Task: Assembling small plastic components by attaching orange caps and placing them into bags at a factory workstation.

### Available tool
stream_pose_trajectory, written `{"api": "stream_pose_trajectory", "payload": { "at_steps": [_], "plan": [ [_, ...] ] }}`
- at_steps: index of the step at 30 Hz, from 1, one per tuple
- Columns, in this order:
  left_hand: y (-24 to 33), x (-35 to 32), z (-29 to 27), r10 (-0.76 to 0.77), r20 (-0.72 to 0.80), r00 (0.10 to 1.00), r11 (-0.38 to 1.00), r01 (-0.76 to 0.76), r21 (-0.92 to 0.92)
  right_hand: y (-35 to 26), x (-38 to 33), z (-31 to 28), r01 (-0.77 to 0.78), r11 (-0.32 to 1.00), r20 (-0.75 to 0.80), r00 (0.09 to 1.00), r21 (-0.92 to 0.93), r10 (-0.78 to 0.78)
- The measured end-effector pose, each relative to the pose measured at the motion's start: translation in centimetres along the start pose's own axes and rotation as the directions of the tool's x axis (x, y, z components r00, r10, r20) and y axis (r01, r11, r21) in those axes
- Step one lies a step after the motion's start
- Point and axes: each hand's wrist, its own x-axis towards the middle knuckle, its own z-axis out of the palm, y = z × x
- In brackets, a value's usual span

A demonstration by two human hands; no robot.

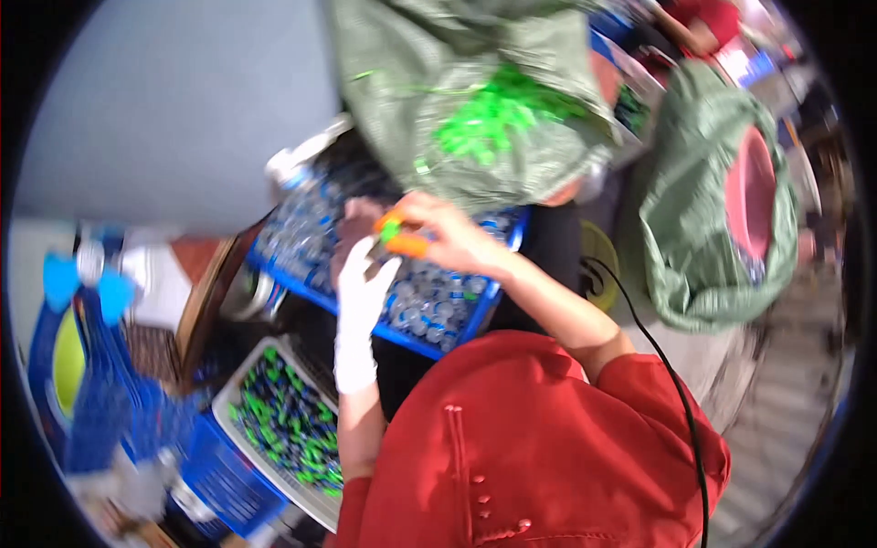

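Observation:
My left hand point(364, 283), in a white glove, is raised over a blue crate point(402, 343). Its fingers are curled close to my right hand, and what they hold is blurred. Orange covers sit on fingertips of my right hand point(443, 233), which pinches a small bright green plastic piece point(391, 228) right beside the left fingers. Below both hands, the crate is filled with small clear plastic parts point(429, 306) with some blue on them. Just beyond lies an open grey-green sack point(384, 110) with a heap of bright green pieces point(498, 114) on it.
A grey basket point(242, 384) of green and dark small parts stands at lower left, beside a blue basket point(233, 484). Another green sack point(676, 201) with a pink basin point(752, 196) is at right. A black cable point(671, 365) runs past my right arm. Another person point(708, 27) sits far right.

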Motion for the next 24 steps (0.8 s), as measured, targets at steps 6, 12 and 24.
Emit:
{"api": "stream_pose_trajectory", "payload": {
  "at_steps": [6, 12, 24],
  "plan": [
    [2.2, -2.2, 2.2, -0.115, 0.276, 0.954, 0.985, 0.145, -0.091, 0.2, -4.7, -2.9, -0.169, 0.985, 0.179, 0.971, 0.044, 0.158],
    [2.9, -2.1, 4.9, -0.108, 0.271, 0.956, 0.985, 0.140, -0.101, 1.1, -7.4, -3.7, -0.114, 0.989, 0.013, 0.993, 0.096, 0.114],
    [1.9, -2.4, 6.1, -0.056, 0.289, 0.956, 0.996, 0.034, 0.080, -1.1, -9.1, -6.7, 0.117, 0.959, 0.133, 0.988, -0.258, -0.085]
  ]
}}
